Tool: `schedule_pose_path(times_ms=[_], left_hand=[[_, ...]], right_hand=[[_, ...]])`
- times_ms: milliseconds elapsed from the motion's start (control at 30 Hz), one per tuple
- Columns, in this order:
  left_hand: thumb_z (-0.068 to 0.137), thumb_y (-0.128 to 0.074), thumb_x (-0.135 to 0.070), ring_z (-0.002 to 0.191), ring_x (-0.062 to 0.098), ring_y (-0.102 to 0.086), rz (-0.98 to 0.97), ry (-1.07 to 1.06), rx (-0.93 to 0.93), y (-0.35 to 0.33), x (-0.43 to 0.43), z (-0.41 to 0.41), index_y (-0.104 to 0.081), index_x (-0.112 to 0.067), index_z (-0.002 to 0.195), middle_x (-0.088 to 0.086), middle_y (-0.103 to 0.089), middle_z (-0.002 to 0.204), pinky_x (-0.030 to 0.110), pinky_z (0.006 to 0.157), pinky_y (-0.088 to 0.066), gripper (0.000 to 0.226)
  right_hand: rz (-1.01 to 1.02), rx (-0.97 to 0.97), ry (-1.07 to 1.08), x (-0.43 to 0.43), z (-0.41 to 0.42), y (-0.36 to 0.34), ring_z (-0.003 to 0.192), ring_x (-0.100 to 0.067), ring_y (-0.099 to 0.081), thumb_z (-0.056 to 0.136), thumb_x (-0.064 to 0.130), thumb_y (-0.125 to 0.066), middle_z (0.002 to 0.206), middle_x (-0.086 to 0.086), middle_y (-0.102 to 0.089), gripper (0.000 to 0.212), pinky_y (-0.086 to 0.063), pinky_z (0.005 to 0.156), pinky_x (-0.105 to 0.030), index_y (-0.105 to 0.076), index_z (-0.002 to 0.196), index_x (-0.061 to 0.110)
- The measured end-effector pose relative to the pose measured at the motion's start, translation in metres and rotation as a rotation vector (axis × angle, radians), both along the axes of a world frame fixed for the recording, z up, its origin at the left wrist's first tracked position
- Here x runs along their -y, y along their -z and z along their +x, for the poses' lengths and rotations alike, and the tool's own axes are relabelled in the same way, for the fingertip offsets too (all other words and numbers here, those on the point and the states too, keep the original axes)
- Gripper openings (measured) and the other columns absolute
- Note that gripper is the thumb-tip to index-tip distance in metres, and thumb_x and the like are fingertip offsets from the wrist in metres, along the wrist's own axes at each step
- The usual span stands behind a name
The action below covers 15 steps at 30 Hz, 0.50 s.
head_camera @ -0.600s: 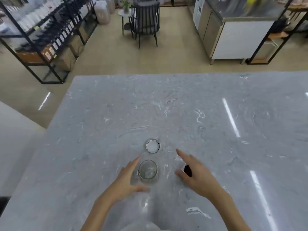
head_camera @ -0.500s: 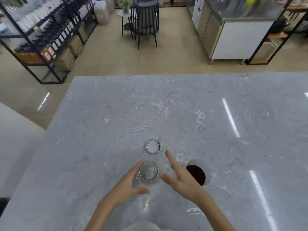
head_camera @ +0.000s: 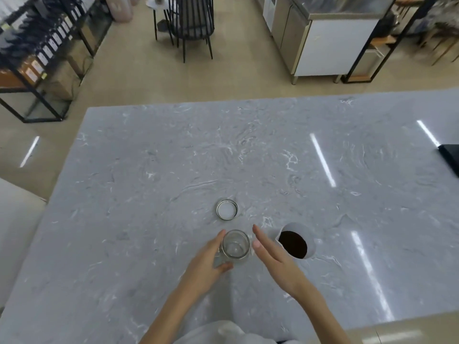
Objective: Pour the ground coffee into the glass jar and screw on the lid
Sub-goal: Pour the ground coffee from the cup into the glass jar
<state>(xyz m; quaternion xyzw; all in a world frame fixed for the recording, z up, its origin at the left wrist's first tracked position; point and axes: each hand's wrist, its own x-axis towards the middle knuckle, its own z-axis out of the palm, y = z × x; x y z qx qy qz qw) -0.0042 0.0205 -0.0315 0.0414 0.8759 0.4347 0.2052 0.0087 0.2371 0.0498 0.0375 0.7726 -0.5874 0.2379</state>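
An empty clear glass jar [head_camera: 235, 247] stands upright on the grey marble table [head_camera: 154, 175]. My left hand [head_camera: 207, 263] cups its left side, thumb and fingers against the glass. My right hand [head_camera: 270, 254] hovers just right of the jar, fingers stretched and apart, holding nothing. A white cup [head_camera: 296, 240] with a small spout, full of dark ground coffee, sits right of that hand. The round metal lid [head_camera: 227, 209] lies flat behind the jar, white inside facing up.
A dark flat object [head_camera: 450, 157] pokes in at the table's right edge. Beyond the table are a black chair [head_camera: 191, 23], a black shelf with bottles [head_camera: 37, 53] at the left and a steel cabinet [head_camera: 320, 38] at the right.
My right hand has moved left off the coffee cup, which now shows fully, and nearer the jar. My left hand has closed in around the jar's side.
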Motion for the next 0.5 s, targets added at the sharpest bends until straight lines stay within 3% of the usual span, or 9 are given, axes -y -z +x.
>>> schedule_pose_path(times_ms=[67,133,200,267,333,433,500], left_hand=[[0.084,-0.08,-0.033,0.129,0.005,-0.048,-0.01,0.039,-0.018,0.004,0.0,-0.003,-0.021,-0.04,0.154,-0.014,-0.042,0.149,0.026,0.109,-0.037,0.092],[0.081,-0.082,-0.032,0.135,0.007,-0.044,-0.011,0.078,-0.039,0.007,0.001,-0.007,-0.021,-0.035,0.155,-0.015,-0.037,0.152,0.023,0.11,-0.033,0.095],[0.076,-0.086,-0.033,0.146,0.006,-0.026,-0.012,0.119,-0.068,0.01,0.001,-0.011,-0.019,-0.031,0.156,-0.018,-0.021,0.157,0.022,0.116,-0.023,0.105],[0.072,-0.089,-0.036,0.148,-0.001,-0.008,0.001,0.156,-0.091,0.011,0.001,-0.015,-0.016,-0.031,0.156,-0.019,-0.005,0.16,0.021,0.118,-0.012,0.112],[0.072,-0.089,-0.038,0.147,-0.008,-0.004,0.043,0.173,-0.08,0.011,0.0,-0.018,-0.013,-0.041,0.153,-0.023,-0.002,0.16,0.018,0.117,-0.01,0.111],[0.074,-0.088,-0.036,0.138,-0.016,-0.022,0.073,0.139,-0.061,0.009,-0.003,-0.019,-0.018,-0.057,0.139,-0.032,-0.022,0.152,0.009,0.11,-0.017,0.097],[0.074,-0.087,-0.036,0.128,-0.023,-0.028,0.082,0.119,-0.048,0.007,-0.004,-0.018,-0.022,-0.067,0.131,-0.044,-0.029,0.139,0.002,0.102,-0.022,0.092]], right_hand=[[0.154,-0.183,0.012,-0.022,-0.002,-0.007,0.144,0.011,-0.013,0.085,0.073,-0.053,0.158,0.028,-0.019,0.08,-0.016,0.116,-0.016,-0.018,0.152,0.046],[0.425,-0.36,-0.031,-0.052,-0.007,-0.006,0.146,0.007,0.007,0.077,0.076,-0.059,0.159,0.031,0.004,0.103,-0.006,0.116,-0.013,-0.004,0.156,0.039],[0.691,-0.393,-0.153,-0.084,-0.014,0.003,0.144,0.0,0.026,0.07,0.079,-0.061,0.155,0.029,0.023,0.122,0.003,0.12,-0.026,0.011,0.156,0.031],[0.762,-0.289,-0.256,-0.108,-0.019,0.014,0.143,-0.004,0.031,0.067,0.077,-0.067,0.155,0.023,0.028,0.131,0.003,0.123,-0.039,0.018,0.154,0.029],[0.678,-0.212,-0.265,-0.121,-0.02,0.026,0.147,0.0,0.015,0.065,0.075,-0.073,0.159,0.023,0.018,0.132,-0.009,0.124,-0.038,0.016,0.154,0.036],[0.606,-0.227,-0.181,-0.123,-0.019,0.038,0.141,-0.001,-0.028,0.059,0.075,-0.077,0.159,0.021,-0.015,0.126,-0.035,0.113,-0.033,0.0,0.154,0.045],[0.529,-0.233,-0.093,-0.121,-0.018,0.047,0.13,0.003,-0.039,0.056,0.073,-0.081,0.147,0.021,-0.033,0.12,-0.043,0.106,-0.035,-0.016,0.151,0.042]])
